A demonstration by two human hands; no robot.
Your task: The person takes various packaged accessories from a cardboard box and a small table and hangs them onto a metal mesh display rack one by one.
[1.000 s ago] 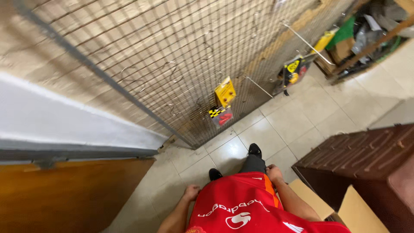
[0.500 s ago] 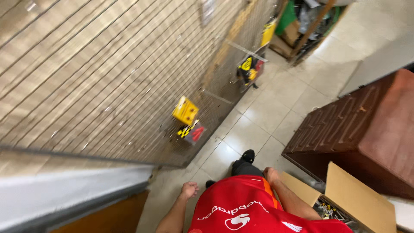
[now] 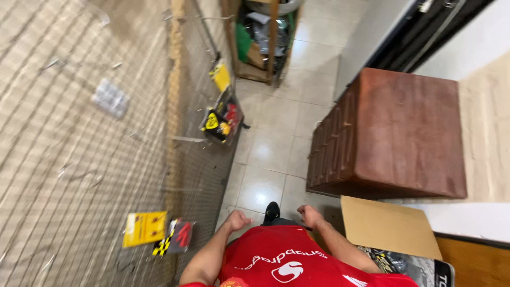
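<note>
My left hand (image 3: 237, 219) hangs at my side with the fingers curled in and nothing in it, close to the wire mesh wall panel (image 3: 106, 149). My right hand (image 3: 309, 215) is also curled shut and holds nothing, just left of an open cardboard box (image 3: 390, 227). Between the hands I see my red shirt (image 3: 287, 260) and one black shoe (image 3: 272, 211) on the tiled floor (image 3: 271, 154).
On the mesh hang a yellow pack (image 3: 144, 228), a black, yellow and red pack (image 3: 175, 237), a black and yellow pack (image 3: 219, 122) and a clear blister pack (image 3: 110, 98). A brown wooden cabinet (image 3: 393, 135) stands right. A cluttered shelf (image 3: 263, 37) is at the far end.
The view has swung to the right, so the mesh wall moved left and the brown cabinet came to the middle right. Both hands stay at my sides, curled.
</note>
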